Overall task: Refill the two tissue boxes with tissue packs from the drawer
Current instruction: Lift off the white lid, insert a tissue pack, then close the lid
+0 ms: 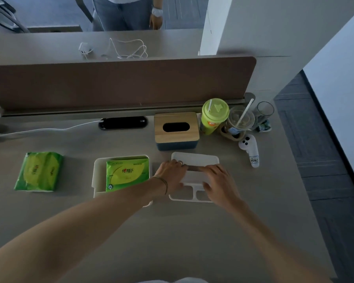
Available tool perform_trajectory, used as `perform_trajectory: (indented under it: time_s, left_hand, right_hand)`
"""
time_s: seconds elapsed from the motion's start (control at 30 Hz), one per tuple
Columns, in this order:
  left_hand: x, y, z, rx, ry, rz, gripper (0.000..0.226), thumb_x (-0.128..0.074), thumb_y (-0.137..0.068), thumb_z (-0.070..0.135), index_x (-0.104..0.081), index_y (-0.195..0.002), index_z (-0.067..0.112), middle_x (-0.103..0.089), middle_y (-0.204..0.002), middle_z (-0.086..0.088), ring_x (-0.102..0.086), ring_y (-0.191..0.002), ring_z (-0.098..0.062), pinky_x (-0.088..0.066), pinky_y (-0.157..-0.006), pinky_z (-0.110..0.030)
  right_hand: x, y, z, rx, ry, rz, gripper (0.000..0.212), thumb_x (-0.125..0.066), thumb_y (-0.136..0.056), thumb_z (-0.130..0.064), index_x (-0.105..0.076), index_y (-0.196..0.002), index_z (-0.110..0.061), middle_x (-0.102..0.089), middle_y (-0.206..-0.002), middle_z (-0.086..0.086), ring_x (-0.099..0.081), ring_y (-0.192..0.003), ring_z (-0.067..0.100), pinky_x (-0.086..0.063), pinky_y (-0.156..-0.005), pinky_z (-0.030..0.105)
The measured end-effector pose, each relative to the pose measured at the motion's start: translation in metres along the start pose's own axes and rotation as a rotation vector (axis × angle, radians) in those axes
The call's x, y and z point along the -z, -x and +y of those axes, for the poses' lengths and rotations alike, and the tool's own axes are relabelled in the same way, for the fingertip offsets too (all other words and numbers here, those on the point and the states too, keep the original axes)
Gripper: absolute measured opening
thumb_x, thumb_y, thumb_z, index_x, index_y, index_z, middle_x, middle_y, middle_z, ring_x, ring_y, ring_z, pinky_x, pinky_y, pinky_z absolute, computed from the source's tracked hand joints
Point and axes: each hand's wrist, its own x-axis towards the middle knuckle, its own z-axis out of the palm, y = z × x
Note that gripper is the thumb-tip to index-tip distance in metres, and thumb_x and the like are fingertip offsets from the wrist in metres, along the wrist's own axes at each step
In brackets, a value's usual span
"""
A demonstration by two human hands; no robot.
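A white tissue box (99, 176) stands open on the desk with a green tissue pack (127, 173) lying inside it. Its white lid (194, 159) lies to the right, underside up. My left hand (172, 174) and my right hand (219, 180) both rest on the lid, fingers curled over its middle. A second green tissue pack (39, 171) lies on the desk at the left. Behind the lid stands a dark blue tissue box with a wooden lid (176, 129), its oval slot dark and showing no tissue. No drawer is visible.
A green lidded cup (214, 117), a clear plastic cup with a straw (240, 121), a glass (264, 113) and a white controller (250, 150) crowd the back right. A brown divider (121, 84) runs behind the desk. A white cable (49, 129) lies at the left. A person stands beyond.
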Motion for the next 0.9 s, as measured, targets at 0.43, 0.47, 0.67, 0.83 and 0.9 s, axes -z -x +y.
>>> perform_trajectory:
  time_s: [0.43, 0.47, 0.67, 0.83, 0.9]
  left_hand:
    - [0.027, 0.126, -0.077, -0.002, 0.124, 0.251, 0.044, -0.074, -0.077, 0.043, -0.063, -0.108, 0.013, -0.065, -0.100, -0.008, -0.064, -0.091, -0.031, -0.048, -0.075, -0.039]
    - [0.024, 0.136, -0.087, 0.012, 0.120, 0.253, 0.044, -0.075, -0.076, 0.043, -0.065, -0.107, 0.013, -0.066, -0.097, -0.008, -0.065, -0.088, -0.032, -0.050, -0.076, -0.039]
    - [0.004, 0.183, -0.135, 0.079, 0.063, 0.237, 0.045, -0.081, -0.070, 0.043, -0.068, -0.102, 0.014, -0.068, -0.090, -0.007, -0.067, -0.081, -0.031, -0.052, -0.074, -0.038]
    - [-0.015, 0.191, -0.152, 0.085, 0.037, 0.207, 0.045, -0.075, -0.078, 0.039, -0.065, -0.113, 0.013, -0.068, -0.101, -0.008, -0.065, -0.094, -0.031, -0.049, -0.083, -0.040]
    - [-0.020, 0.190, -0.155, 0.088, 0.050, 0.210, 0.046, -0.073, -0.080, 0.039, -0.064, -0.117, 0.013, -0.067, -0.103, -0.009, -0.064, -0.096, -0.031, -0.048, -0.083, -0.040]
  right_hand:
    - [0.016, -0.011, -0.102, 0.327, 0.053, 0.070, 0.053, -0.078, -0.075, -0.016, -0.065, -0.127, -0.015, -0.066, -0.124, -0.001, -0.055, -0.115, 0.023, -0.047, -0.099, 0.040]
    - [0.013, -0.015, -0.114, 0.352, 0.052, 0.073, 0.052, -0.078, -0.075, -0.016, -0.065, -0.126, -0.015, -0.066, -0.124, 0.000, -0.055, -0.114, 0.023, -0.047, -0.099, 0.040]
    - [-0.020, -0.035, -0.172, 0.441, 0.079, 0.045, 0.048, -0.084, -0.077, -0.025, -0.067, -0.120, -0.011, -0.068, -0.114, 0.005, -0.059, -0.107, 0.025, -0.052, -0.095, 0.042]
    - [-0.044, -0.044, -0.191, 0.418, 0.144, -0.024, 0.050, -0.085, -0.074, -0.027, -0.066, -0.119, -0.013, -0.067, -0.108, 0.006, -0.061, -0.101, 0.027, -0.053, -0.090, 0.041]
    - [-0.051, -0.046, -0.194, 0.391, 0.156, -0.036, 0.048, -0.084, -0.074, -0.024, -0.066, -0.118, -0.015, -0.066, -0.107, 0.005, -0.060, -0.100, 0.027, -0.052, -0.088, 0.040]
